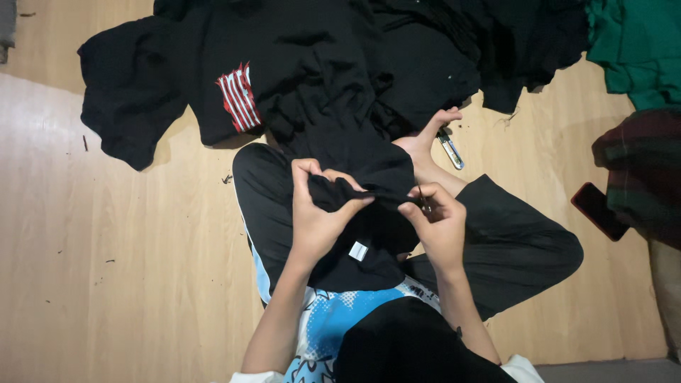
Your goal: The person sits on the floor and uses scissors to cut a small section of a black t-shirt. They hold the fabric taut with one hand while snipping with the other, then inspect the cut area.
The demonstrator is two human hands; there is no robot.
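Hands meet over the lap: the left hand [317, 213] bunches a fold of the black garment [333, 92], fingers curled shut on the cloth, while the right hand [438, 223] pinches the same edge beside it — it seems to grip a small dark tool too, though I cannot tell what. Keeping the cloth taut between both pinches would serve this work best. Wrists angle inward, forearms converging. Farther out, the garment spreads over crossed legs onto the wooden floor [128, 269], near a small metal clipper [450, 149] and a phone [599, 211].
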